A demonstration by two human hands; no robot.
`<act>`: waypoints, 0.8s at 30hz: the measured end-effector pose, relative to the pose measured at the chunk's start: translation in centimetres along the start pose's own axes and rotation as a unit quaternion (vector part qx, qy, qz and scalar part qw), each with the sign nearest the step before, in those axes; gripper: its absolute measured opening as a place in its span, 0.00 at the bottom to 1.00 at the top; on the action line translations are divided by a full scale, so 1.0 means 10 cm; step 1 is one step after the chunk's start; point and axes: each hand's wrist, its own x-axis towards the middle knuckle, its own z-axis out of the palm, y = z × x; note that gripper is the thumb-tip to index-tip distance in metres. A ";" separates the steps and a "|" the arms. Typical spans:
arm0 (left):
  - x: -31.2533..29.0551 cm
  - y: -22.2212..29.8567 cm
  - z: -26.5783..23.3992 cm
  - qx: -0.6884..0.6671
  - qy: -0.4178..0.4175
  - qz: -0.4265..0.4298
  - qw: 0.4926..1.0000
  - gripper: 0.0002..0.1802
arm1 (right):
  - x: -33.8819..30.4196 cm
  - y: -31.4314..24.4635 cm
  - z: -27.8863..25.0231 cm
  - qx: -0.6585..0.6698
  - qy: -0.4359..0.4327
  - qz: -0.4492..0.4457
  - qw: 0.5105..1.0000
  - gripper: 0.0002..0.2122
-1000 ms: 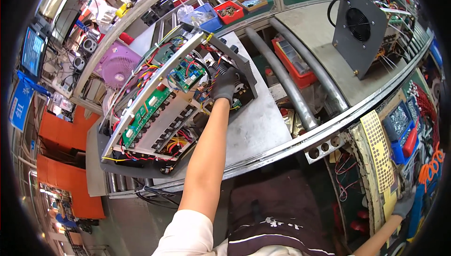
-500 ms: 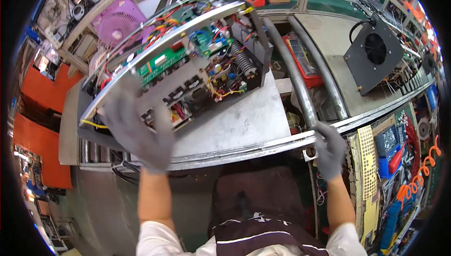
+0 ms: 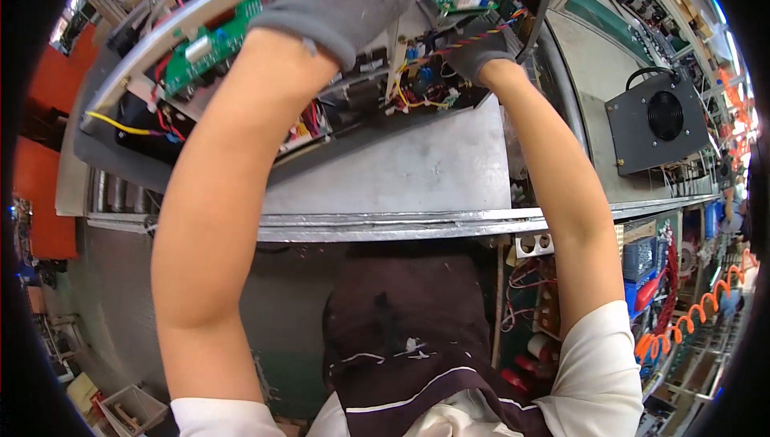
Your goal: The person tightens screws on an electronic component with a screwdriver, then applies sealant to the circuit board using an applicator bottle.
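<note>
An open-sided electronic unit in a dark metal housing stands tilted on the bench, full of circuit boards and coloured wires. My left hand, in a grey glove, reaches over its metal frame rail at the top of the view; the fingers are not clearly seen. Inside the unit's right end is my gloved right hand, beside a twisted multicoloured wire bundle that crosses in front of it. Its fingers are hidden among the parts. A green circuit board lies left of my left wrist, near a loose yellow wire.
Beneath the unit is a pale metal plate, bordered by a metal bench rail. A second dark unit with a round fan stands on the right. Below it are blue bins and an orange coiled hose.
Both hands have moved up and forward: the left from the unit's near left side to over its top, the right from the bench rail into the unit's right end. The view has shifted too.
</note>
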 end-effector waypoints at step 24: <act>0.10 0.05 -0.48 -0.191 -0.101 -0.073 0.974 0.19 | -0.14 0.30 0.22 0.048 0.134 0.028 0.989 0.13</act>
